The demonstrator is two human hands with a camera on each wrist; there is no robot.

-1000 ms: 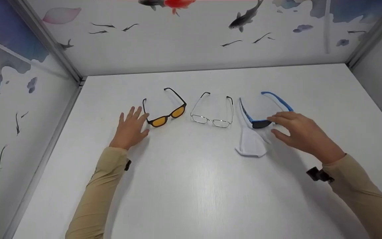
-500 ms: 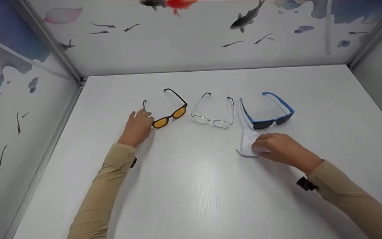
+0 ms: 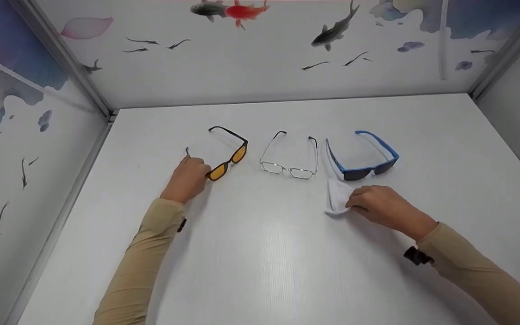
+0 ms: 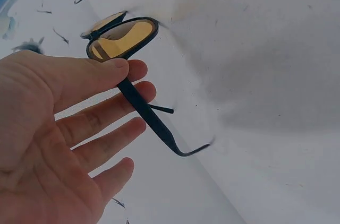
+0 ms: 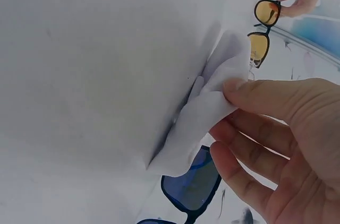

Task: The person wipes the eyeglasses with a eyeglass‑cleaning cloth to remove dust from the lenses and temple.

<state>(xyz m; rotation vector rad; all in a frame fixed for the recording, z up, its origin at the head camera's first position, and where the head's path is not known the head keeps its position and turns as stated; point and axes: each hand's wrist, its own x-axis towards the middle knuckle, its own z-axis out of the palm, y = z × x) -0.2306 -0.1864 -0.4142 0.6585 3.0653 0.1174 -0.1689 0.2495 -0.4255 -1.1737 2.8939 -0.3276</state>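
Left of the clear glasses (image 3: 286, 169), the left hand (image 3: 187, 179) pinches amber glasses (image 3: 220, 171); right of them, the right hand (image 3: 386, 205) pinches white cloth (image 3: 337, 197).

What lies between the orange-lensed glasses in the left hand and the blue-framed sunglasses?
The thin-rimmed clear glasses, arms unfolded on the white table; the head view shows them between the orange-lensed glasses and the blue-framed sunglasses.
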